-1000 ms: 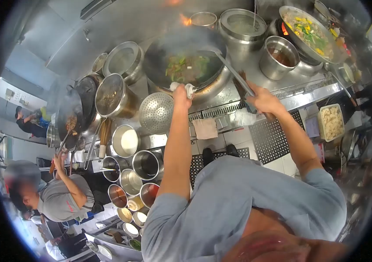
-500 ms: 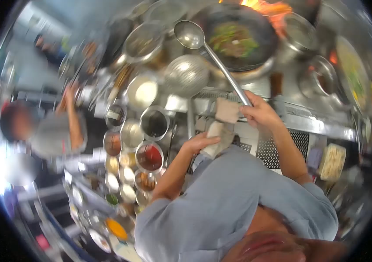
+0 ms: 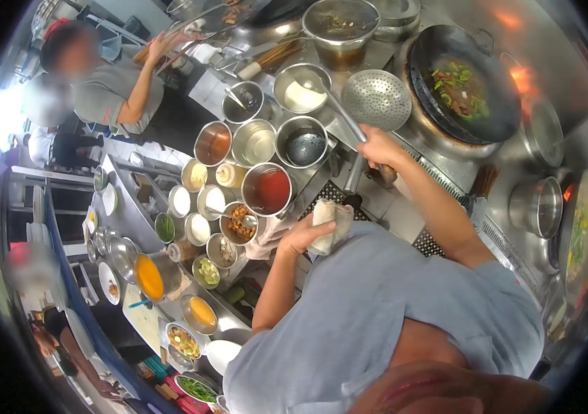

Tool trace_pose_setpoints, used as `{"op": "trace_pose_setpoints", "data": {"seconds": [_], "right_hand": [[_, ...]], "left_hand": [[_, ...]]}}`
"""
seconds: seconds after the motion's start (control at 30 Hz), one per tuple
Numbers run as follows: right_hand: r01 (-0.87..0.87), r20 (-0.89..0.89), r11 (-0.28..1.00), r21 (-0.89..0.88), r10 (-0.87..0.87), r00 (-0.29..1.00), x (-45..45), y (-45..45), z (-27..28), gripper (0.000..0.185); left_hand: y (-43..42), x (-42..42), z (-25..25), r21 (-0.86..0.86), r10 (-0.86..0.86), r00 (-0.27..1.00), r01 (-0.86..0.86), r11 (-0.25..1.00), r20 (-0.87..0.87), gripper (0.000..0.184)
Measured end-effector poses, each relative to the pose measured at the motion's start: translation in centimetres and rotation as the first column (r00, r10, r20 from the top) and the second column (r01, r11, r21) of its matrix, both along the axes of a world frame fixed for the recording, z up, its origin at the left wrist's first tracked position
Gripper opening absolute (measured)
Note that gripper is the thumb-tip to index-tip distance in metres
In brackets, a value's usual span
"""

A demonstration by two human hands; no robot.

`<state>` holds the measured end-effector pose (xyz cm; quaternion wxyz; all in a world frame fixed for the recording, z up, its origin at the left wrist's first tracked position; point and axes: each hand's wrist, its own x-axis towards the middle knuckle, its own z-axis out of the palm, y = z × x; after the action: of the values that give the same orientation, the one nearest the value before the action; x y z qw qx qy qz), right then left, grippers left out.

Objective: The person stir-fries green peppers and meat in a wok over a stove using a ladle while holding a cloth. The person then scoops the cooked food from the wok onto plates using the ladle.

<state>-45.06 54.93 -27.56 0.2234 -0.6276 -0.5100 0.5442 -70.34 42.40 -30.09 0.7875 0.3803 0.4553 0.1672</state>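
My left hand is closed on a folded pale cloth, close to my body. In my right hand is the handle of a ladle; its bowl end reaches into the steel pot of white contents. A perforated strainer lies just beyond my right hand. The dark wok at the upper right holds green and brown food, and neither hand touches it.
Pots of dark liquid, red sauce and brown sauce stand left of my hands. A co-worker holds utensils at the upper left. Flames rise behind the wok. A steel pot stands right.
The view has swung left toward the sauce pots. My left hand has left the wok's rim with the cloth. The ladle has moved from the wok to the pot of white contents.
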Motion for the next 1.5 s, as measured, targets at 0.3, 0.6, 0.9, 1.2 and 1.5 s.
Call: {"op": "trace_pose_setpoints", "data": {"seconds": [0.3,0.6,0.9,1.2,1.5], "right_hand": [[0.099,-0.507,0.957,-0.271,-0.230,0.831,2.9,-0.8,2.0,0.015],[0.095,-0.736,0.956,-0.276,-0.274,0.619,3.2,-3.4,3.8,0.020],[0.221,-0.970,0.944,-0.244,-0.236,-0.063,10.7,-14.2,5.0,0.035],[0.777,-0.385,0.628,0.035,-0.709,0.591,20.8,-18.3,6.2,0.033],[0.838,-0.365,0.543,0.060,-0.769,0.525,27.0,-8.5,0.9,0.028]], "left_hand": [[0.5,-0.6,-1.6,-0.024,0.054,0.992,-0.051,0.998,0.116,0.061],[3.1,3.7,2.2,-0.050,-0.116,0.992,0.118,0.992,0.051,0.059],[4.3,3.3,-1.3,-0.094,-0.240,0.955,0.226,0.969,-0.175,0.059],[9.3,5.5,-3.3,-0.085,-0.327,0.943,0.321,0.943,-0.057,0.064],[14.9,28.9,-1.2,-0.210,-0.158,0.923,0.242,0.947,0.352,0.054]]}}
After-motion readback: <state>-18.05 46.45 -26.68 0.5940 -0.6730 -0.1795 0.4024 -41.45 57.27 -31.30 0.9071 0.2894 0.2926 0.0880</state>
